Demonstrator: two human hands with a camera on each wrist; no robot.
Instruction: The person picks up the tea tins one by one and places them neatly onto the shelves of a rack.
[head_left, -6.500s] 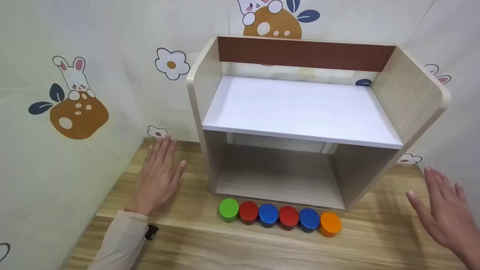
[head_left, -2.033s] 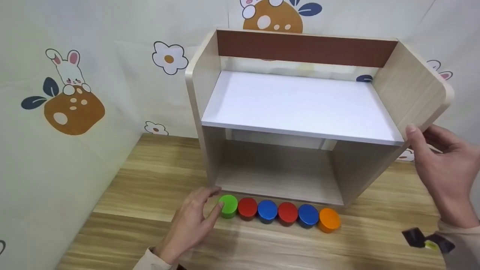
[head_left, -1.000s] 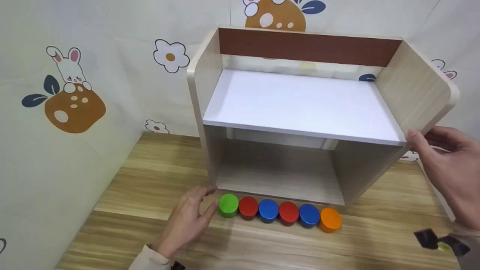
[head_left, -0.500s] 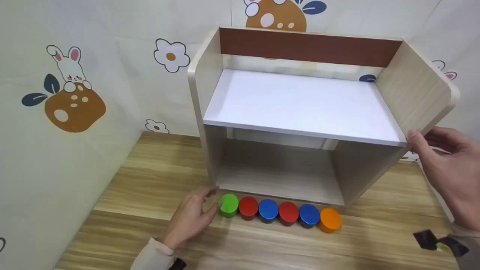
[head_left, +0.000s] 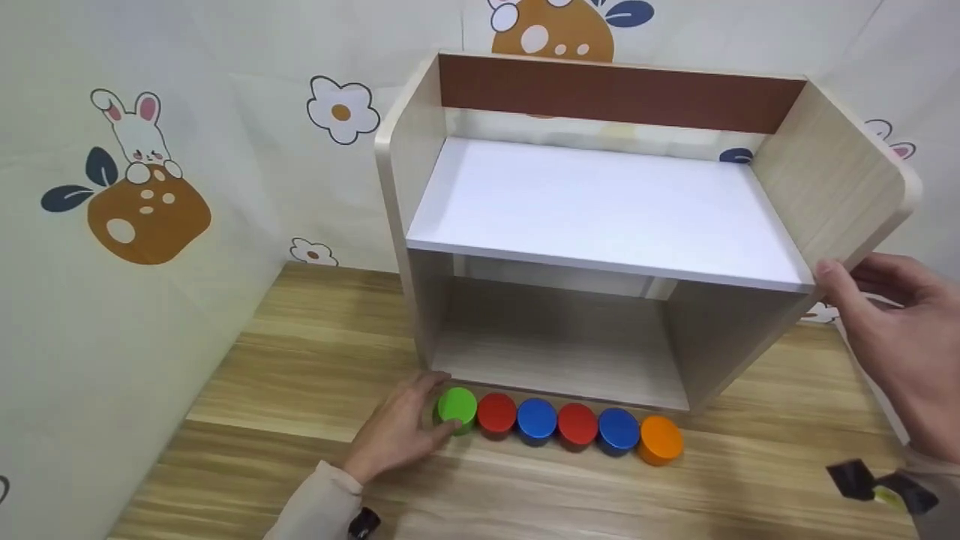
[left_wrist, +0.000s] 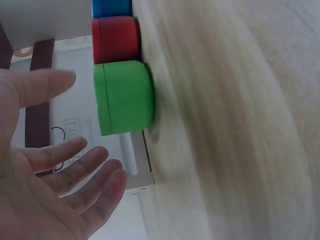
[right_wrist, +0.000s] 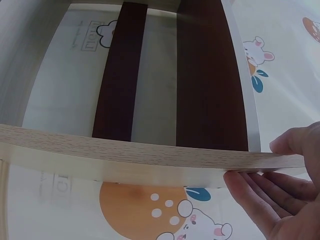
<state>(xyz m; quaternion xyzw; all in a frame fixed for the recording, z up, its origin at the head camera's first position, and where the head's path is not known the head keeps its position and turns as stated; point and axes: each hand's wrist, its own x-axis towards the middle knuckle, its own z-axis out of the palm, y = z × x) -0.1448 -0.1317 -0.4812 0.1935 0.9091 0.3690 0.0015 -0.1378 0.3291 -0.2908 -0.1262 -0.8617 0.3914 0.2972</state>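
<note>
My left hand (head_left: 401, 427) is spread around the left side of a green cylinder (head_left: 457, 406), thumb in front and fingers behind. In the left wrist view a gap shows between the fingers and the green cylinder (left_wrist: 125, 97), which has a seam near its top. A small two-tier shelf (head_left: 600, 214) in pale wood, with a white upper board and brown back strip, stands behind the cylinders. My right hand (head_left: 911, 337) grips the edge of its right side panel (right_wrist: 150, 154), thumb on the inner side and fingers on the outside.
Right of the green cylinder stand a red (head_left: 496, 415), blue (head_left: 537, 420), red (head_left: 577, 425), blue (head_left: 618, 430) and orange one (head_left: 661, 439), in a row along the shelf's front. The wood-grain table (head_left: 300, 375) meets printed wall sheets (head_left: 247, 150) at left and back.
My left hand came from the left to the green cylinder and has just edged further around it. The right hand went from beside the shelf to its side panel and has stayed there.
</note>
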